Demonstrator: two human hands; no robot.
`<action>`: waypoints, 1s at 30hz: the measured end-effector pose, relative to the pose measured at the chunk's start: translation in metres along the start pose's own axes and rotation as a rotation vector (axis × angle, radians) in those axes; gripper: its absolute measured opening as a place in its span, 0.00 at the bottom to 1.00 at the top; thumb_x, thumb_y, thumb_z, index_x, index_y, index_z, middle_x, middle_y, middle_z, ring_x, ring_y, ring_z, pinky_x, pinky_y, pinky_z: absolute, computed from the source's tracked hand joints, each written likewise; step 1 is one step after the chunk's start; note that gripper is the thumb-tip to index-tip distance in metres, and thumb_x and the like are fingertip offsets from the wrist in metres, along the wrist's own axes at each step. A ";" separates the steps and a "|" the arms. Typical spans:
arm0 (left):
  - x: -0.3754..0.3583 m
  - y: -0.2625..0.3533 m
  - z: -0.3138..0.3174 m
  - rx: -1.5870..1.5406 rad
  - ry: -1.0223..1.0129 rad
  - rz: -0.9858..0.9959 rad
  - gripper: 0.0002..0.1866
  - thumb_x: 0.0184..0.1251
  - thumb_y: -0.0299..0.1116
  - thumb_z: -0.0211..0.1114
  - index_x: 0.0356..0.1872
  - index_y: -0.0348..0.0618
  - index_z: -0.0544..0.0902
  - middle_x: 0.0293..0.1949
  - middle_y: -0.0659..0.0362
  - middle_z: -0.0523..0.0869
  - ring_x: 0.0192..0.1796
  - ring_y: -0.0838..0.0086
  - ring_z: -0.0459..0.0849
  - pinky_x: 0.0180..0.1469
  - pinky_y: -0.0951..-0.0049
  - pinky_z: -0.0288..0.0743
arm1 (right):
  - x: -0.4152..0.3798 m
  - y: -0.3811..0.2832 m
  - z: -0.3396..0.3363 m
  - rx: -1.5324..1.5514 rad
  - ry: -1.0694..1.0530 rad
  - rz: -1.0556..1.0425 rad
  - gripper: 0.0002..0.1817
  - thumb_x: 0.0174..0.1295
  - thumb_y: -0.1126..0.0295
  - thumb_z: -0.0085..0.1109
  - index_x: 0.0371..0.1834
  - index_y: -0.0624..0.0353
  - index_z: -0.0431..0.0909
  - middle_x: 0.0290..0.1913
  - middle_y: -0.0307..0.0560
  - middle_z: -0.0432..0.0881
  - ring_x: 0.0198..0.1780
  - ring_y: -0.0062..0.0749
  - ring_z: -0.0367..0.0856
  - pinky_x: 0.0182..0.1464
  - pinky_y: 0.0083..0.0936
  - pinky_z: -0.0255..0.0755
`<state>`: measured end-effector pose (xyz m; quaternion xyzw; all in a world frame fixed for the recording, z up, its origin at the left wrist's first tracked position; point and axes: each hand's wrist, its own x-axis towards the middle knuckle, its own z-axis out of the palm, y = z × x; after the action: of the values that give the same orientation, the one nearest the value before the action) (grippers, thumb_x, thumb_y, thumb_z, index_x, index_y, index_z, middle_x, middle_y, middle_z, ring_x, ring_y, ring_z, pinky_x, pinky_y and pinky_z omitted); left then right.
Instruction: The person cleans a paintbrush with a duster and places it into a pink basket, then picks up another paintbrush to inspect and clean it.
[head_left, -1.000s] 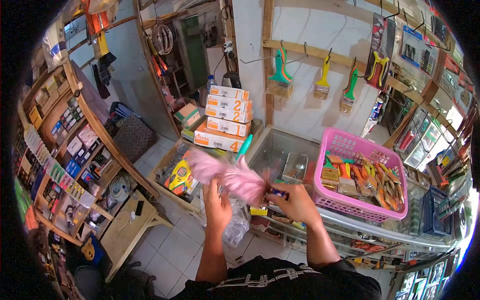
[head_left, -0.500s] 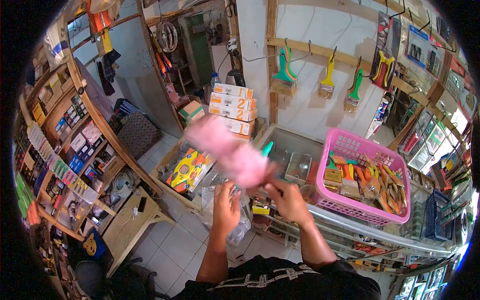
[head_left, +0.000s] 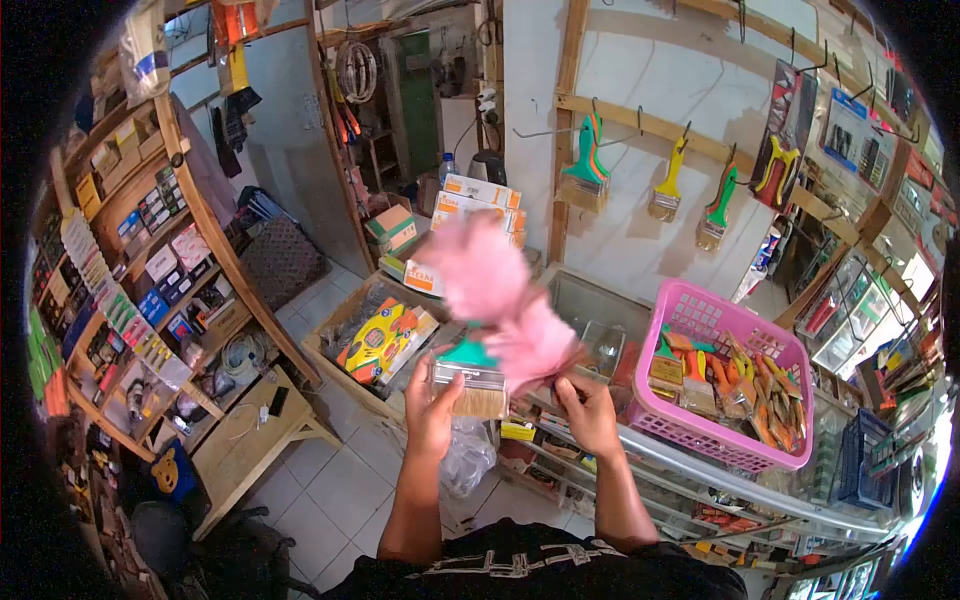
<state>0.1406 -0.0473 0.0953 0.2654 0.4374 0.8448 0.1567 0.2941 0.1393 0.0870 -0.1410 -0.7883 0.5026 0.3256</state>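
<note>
My left hand (head_left: 430, 418) is closed on a wide paintbrush (head_left: 470, 378), thumb across its metal band. The brush has a green handle and pale bristles that point down toward me. My right hand (head_left: 588, 415) grips the dark end of a pink duster (head_left: 480, 270), which is smeared by motion. The duster's soft pink head stretches up and left, overlapping the brush's green handle in this view. To the right of my right hand stands a pink plastic basket (head_left: 725, 452) filled with several paintbrushes (head_left: 700, 370), many with orange, yellow or green handles.
A glass display counter (head_left: 600, 275) runs under the basket. Several paintbrushes (head_left: 587, 165) hang on wall hooks. White and orange boxes (head_left: 470, 190) are stacked behind the duster, and a yellow printed box (head_left: 380, 338) lies left. A wooden bench (head_left: 250, 430) and loaded shelves stand farther left.
The pink duster has swept across and now lies farther right in view. The brush in my left hand has come into plain sight, its bristles and metal band showing.
</note>
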 end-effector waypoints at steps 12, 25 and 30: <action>-0.024 -0.044 -0.041 -0.669 -0.048 -0.305 0.31 0.72 0.26 0.62 0.75 0.31 0.68 0.67 0.49 0.82 0.68 0.59 0.82 0.73 0.57 0.73 | 0.004 0.010 0.009 0.294 -0.222 -0.110 0.11 0.70 0.77 0.61 0.28 0.68 0.78 0.27 0.37 0.75 0.32 0.17 0.70 0.33 0.23 0.64; -0.028 0.003 -0.017 0.044 0.044 -0.046 0.26 0.70 0.24 0.67 0.69 0.35 0.75 0.63 0.56 0.80 0.65 0.71 0.79 0.71 0.69 0.70 | -0.005 0.044 -0.009 0.122 -0.270 0.055 0.13 0.68 0.67 0.73 0.48 0.67 0.88 0.39 0.46 0.90 0.42 0.27 0.83 0.48 0.30 0.77; -0.025 -0.014 -0.006 0.073 0.164 0.100 0.24 0.72 0.23 0.68 0.68 0.36 0.75 0.60 0.59 0.82 0.61 0.74 0.81 0.65 0.72 0.74 | -0.013 0.030 -0.017 0.057 -0.189 -0.002 0.13 0.68 0.70 0.73 0.47 0.69 0.87 0.36 0.49 0.88 0.40 0.27 0.83 0.46 0.29 0.76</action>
<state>0.1581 -0.0555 0.0733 0.2227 0.4655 0.8539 0.0681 0.3124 0.1576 0.0608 -0.0830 -0.8010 0.5355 0.2544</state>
